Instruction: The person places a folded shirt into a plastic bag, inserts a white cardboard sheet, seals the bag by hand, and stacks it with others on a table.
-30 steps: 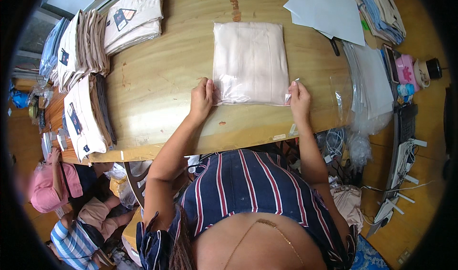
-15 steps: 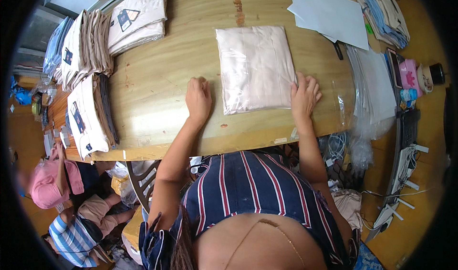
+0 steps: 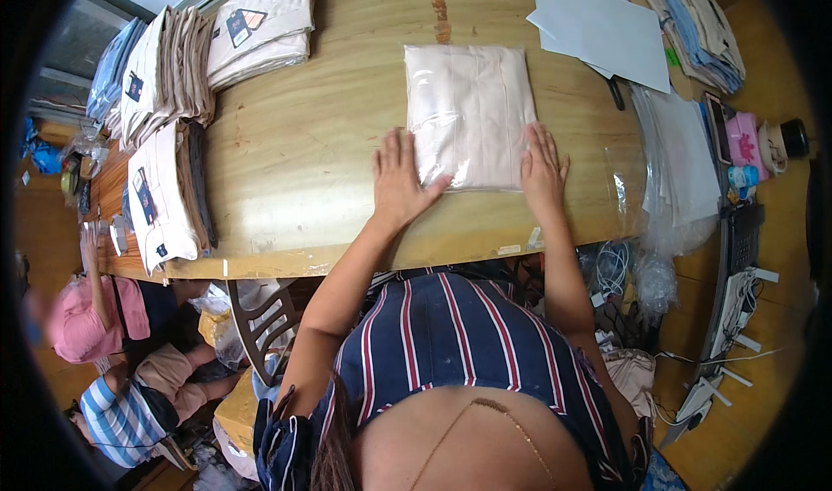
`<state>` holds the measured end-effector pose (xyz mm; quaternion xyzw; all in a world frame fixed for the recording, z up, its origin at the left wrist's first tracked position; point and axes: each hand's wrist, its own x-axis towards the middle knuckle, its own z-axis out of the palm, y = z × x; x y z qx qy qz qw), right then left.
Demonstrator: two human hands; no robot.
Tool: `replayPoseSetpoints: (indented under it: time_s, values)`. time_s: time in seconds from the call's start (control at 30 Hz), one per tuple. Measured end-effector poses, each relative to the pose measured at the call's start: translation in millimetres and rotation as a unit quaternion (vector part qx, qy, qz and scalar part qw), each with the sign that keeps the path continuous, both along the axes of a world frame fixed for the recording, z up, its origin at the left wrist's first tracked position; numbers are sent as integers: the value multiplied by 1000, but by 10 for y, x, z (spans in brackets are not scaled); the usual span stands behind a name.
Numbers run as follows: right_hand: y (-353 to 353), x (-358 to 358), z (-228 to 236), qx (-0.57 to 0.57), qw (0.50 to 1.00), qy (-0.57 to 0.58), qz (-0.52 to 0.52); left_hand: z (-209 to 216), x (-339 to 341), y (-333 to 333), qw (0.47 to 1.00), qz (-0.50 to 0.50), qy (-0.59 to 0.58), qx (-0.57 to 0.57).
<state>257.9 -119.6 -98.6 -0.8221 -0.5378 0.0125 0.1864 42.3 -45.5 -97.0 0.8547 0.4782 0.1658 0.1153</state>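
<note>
Lying flat on the table (image 3: 303, 162), a bit right of its middle: a clear-wrapped pale pink packet (image 3: 472, 114). Left hand (image 3: 401, 179) open, palm down, fingers spread, thumb at the packet's near left corner. Right hand (image 3: 542, 166) also open, back up, fingers along the packet's right edge. Neither is gripping.

Surface is yellowish wood grain, glossy, with a brown worn strip (image 3: 440, 10) on the far side and a small label (image 3: 509, 249) on the near edge. Left end: folded clothes (image 3: 173, 75) in stacks, some with dark tags (image 3: 238, 30). Far right: loose white sheets (image 3: 607, 36), another clothes pile (image 3: 698, 32). Nearer on that side, a phone (image 3: 717, 127) beside a pink box (image 3: 743, 138). Below the near edge, tangled white cables (image 3: 614, 266) and a brown chair (image 3: 263, 318). Lower left, two people: one in a pink top (image 3: 87, 322), one in a striped top (image 3: 121, 422).
</note>
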Motion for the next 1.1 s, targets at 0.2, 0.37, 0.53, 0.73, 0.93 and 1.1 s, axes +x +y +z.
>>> replayPoseSetpoints:
  time_s: [0.2,0.37,0.53,0.73,0.93,1.1]
  values:
    - [-558,149,198,8,969,224,101,136,-252,-368,987,-14,-130,-90]
    - [-374,-58,26,106,991,83,11,-125,-122,-106,976,-47,-211,19]
    - [-362,170,360,217,963,159,4,587,-61,1,940,-47,-256,220]
    - [-223,288,1346,447,848,284,27,1223,45,59,875,-48,-424,228]
    - [202,434,542,150,981,97,-72,506,206,297,992,120,-37,-5]
    - [308,-29,415,44,996,-59,-46,211,905,-193,997,66,22,35]
